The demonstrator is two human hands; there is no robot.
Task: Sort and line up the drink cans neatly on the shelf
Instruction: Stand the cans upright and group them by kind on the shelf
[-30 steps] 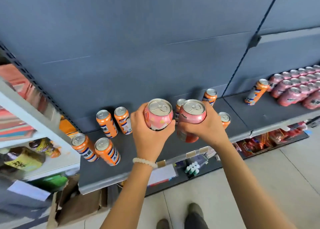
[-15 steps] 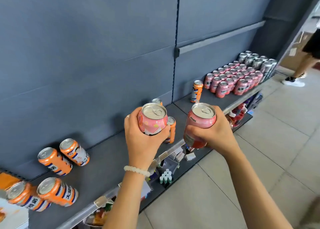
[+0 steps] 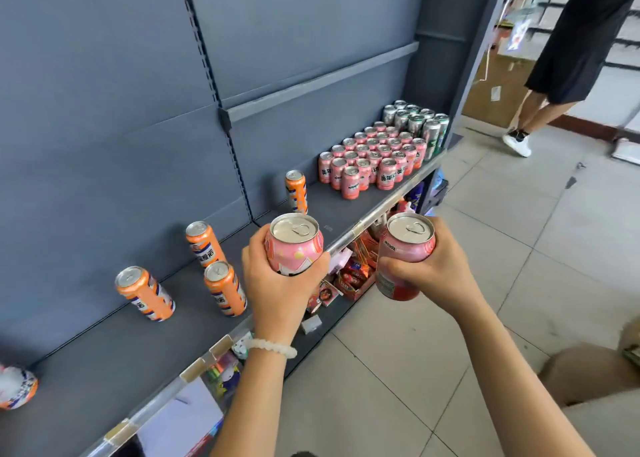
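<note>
My left hand [image 3: 280,290] grips a pink can [image 3: 294,245] upright in front of the dark grey shelf [image 3: 114,356]. My right hand [image 3: 440,269] grips a second pink can [image 3: 403,256] out over the aisle floor. Several tall orange cans [image 3: 221,288] stand scattered on the shelf to the left, and one orange can [image 3: 296,190] stands alone further along. A tidy block of pink cans [image 3: 370,160] fills the shelf's far right, with silver-green cans [image 3: 419,124] behind it.
The shelf's front rail [image 3: 367,224] carries price-tag holders. A lower shelf [image 3: 349,276] holds snack packets and small goods. Another person's legs [image 3: 530,124] stand at the aisle end on the tiled floor [image 3: 519,249]. A tan rounded object [image 3: 588,373] sits at lower right.
My view has swung further right along the shelf. Both hands have moved right with their pink cans, the right one out past the shelf edge. The pink block looks nearer.
</note>
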